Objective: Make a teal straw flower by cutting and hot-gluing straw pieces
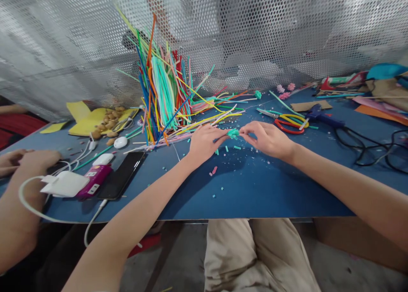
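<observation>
Left hand (204, 144) and right hand (269, 139) of mine both pinch one small teal tuft (233, 133) above the blue table (261, 194).

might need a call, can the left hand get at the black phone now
Probably yes: nothing visible covers the black phone, and the left hand looks close enough, though its fingertips are on the green tuft.

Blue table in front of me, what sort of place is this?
Probably a handicraft workspace: the table holds a bundle of colourful fuzzy stems, scissors and what looks like a glue gun.
</observation>
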{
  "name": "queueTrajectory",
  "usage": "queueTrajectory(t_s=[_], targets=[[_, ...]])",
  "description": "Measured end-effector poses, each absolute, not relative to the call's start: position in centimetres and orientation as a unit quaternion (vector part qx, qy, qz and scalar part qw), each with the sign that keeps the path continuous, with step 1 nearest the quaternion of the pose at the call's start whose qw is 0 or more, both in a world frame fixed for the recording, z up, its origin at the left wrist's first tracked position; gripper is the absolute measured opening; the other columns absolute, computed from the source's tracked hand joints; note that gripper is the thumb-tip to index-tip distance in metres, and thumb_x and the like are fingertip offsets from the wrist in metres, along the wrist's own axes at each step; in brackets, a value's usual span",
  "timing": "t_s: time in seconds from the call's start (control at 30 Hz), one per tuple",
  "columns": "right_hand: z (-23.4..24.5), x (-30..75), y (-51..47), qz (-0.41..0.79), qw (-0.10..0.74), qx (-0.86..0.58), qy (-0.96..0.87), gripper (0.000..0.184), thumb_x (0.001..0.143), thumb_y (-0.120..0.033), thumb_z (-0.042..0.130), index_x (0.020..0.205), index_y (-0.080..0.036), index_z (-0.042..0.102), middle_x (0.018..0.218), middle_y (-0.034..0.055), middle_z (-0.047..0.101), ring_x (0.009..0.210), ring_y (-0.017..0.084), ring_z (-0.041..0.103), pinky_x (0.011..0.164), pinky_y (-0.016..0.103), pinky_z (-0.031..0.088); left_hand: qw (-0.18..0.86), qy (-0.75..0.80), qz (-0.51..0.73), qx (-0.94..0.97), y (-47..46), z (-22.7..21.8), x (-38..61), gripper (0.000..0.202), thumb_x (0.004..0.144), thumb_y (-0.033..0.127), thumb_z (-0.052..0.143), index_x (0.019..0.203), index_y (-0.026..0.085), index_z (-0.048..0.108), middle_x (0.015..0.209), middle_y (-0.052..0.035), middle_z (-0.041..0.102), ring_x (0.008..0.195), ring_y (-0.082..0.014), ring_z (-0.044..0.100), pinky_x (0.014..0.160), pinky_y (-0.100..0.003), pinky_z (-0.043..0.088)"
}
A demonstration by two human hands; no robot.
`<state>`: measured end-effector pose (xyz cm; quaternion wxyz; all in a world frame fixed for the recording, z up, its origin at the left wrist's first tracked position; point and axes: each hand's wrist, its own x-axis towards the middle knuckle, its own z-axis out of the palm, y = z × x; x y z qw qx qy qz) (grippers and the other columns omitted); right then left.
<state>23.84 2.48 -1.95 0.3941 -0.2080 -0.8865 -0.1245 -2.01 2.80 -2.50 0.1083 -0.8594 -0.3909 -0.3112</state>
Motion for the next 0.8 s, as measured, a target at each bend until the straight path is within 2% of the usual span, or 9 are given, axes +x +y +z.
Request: queueTrajectory(t_s=[0.17, 0.43, 0.63, 0.8], targets=[[-2.61, 24.15, 2.97, -0.104, 0.396, -0.175, -0.895, 0.012, 0.1, -0.019, 0.051, 0.112, -0.02, 0.053, 0.099, 0.008, 0.071, 0.095, 0.02, 0.069, 0.078, 0.036, 0.059, 0.115, -0.395, -0.311, -0.857, 2.84, -2.42, -2.1, 0.034, 0.099, 0.051, 0.055, 0.111, 0.03, 0.078, 0.099, -0.0002, 0.08, 0.085, -0.0188, 0.066, 0.077, -0.036, 0.048], [-2.82, 24.28, 3.21, -0.089, 0.397, -0.172, -0.897, 0.009, 0.1, -0.019, 0.049, 0.1, -0.021, 0.058, 0.106, 0.0085, 0.073, 0.099, 0.02, 0.068, 0.083, 0.038, 0.059, 0.108, -0.405, -0.306, -0.855, 2.73, -2.33, -2.08, 0.037, 0.099, 0.054, 0.052, 0.11, 0.03, 0.078, 0.097, -0.002, 0.08, 0.085, -0.0193, 0.066, 0.077, -0.036, 0.047], [-2.56, 24.3, 3.11, -0.096, 0.378, -0.18, -0.903, 0.01, 0.101, -0.019, 0.049, 0.101, -0.021, 0.059, 0.11, 0.0078, 0.073, 0.102, 0.02, 0.068, 0.089, 0.038, 0.058, 0.103, -0.401, -0.298, -0.86, 2.7, -2.44, -2.04, 0.039, 0.1, 0.055, 0.052, 0.109, 0.027, 0.078, 0.098, -0.003, 0.079, 0.087, -0.0188, 0.066, 0.081, -0.036, 0.046], [-2.63, 24.29, 3.34, -0.1, 0.389, -0.175, -0.899, 0.011, 0.1, -0.016, 0.048, 0.101, -0.018, 0.058, 0.111, 0.0108, 0.072, 0.104, 0.021, 0.067, 0.087, 0.039, 0.059, 0.106, -0.392, -0.292, -0.866, 2.75, -2.5, -2.07, 0.038, 0.101, 0.052, 0.052, 0.108, 0.026, 0.078, 0.098, -0.0026, 0.079, 0.087, -0.0183, 0.064, 0.082, -0.035, 0.045]])
